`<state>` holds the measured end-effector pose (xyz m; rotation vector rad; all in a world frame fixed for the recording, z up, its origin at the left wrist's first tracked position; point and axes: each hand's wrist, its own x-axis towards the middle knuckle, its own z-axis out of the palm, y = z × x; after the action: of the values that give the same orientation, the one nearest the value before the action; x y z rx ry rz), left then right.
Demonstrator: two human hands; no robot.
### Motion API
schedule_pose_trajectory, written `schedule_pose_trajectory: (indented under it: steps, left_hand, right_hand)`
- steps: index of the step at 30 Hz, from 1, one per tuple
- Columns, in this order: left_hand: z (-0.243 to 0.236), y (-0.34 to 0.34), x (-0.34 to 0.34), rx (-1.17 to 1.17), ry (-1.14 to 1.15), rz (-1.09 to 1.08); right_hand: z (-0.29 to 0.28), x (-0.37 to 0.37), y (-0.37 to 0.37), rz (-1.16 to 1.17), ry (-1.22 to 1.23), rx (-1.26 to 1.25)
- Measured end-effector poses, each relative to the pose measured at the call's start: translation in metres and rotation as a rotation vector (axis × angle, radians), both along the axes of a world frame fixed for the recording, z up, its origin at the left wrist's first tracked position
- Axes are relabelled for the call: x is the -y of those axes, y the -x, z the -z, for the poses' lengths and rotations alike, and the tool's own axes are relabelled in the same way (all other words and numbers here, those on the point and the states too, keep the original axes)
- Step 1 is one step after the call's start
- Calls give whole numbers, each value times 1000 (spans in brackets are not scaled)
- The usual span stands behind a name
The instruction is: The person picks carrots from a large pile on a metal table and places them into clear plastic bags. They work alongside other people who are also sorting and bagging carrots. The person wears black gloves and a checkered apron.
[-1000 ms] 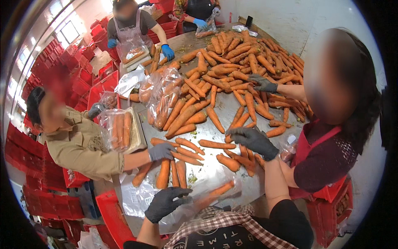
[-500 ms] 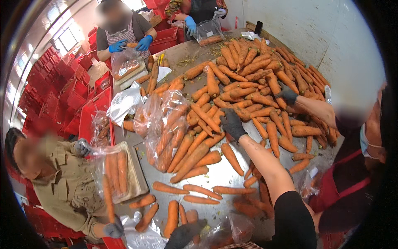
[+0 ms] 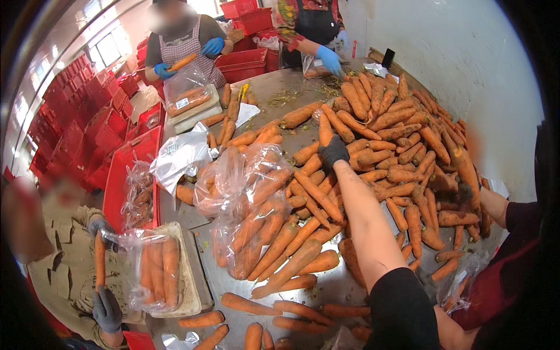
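Clear bags (image 3: 251, 198), seemingly carrot-filled, mid-table (image 3: 280, 96)

Right hand (image 3: 333, 153) in a black glove; black sleeve pushed up.

**Counting what is in front of me**

I see one of my own hands, the right hand (image 3: 333, 153), gloved dark and resting on the carrots (image 3: 373, 140); my left is out of view. The carrots are far too many to count, well over a hundred loose ones heaped on the one metal surface (image 3: 344, 289). I count four clear bags (image 3: 251, 192) holding carrots: two beside my arm, one on each of two scales (image 3: 189, 274). Three other people work here. Two wear blue gloves (image 3: 213, 46), four blue gloves in all; the third wears two grey gloves (image 3: 107, 309). Red crates (image 3: 93, 134) stand stacked by the dozen.
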<state>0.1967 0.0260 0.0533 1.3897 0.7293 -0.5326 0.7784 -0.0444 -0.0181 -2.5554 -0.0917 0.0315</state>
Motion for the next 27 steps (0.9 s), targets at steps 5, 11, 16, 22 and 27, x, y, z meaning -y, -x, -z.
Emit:
schedule_pose_trajectory:
  steps: [5, 11, 16, 22, 27]
  left_hand:
    - [-4, 26, 9, 62, -5, -73]
    - [-6, 66, 23, 377, -105, -84]
    - [-109, 20, 47, 574, -96, -234]
    - [-110, 7, 82, 856, 801, -302]
    - [-106, 46, 112, 654, 846, -631]
  right_hand:
    - [-83, 41, 85, -135, -1237, -598]
    - [-128, 137, 262, -269, -1881, -1060]
    - [-175, 182, 400, -466, -1829, -1271]
    - [-192, 213, 509, -362, -1493, -1128]
    - [-189, 231, 563, -497, -1649, -1034]
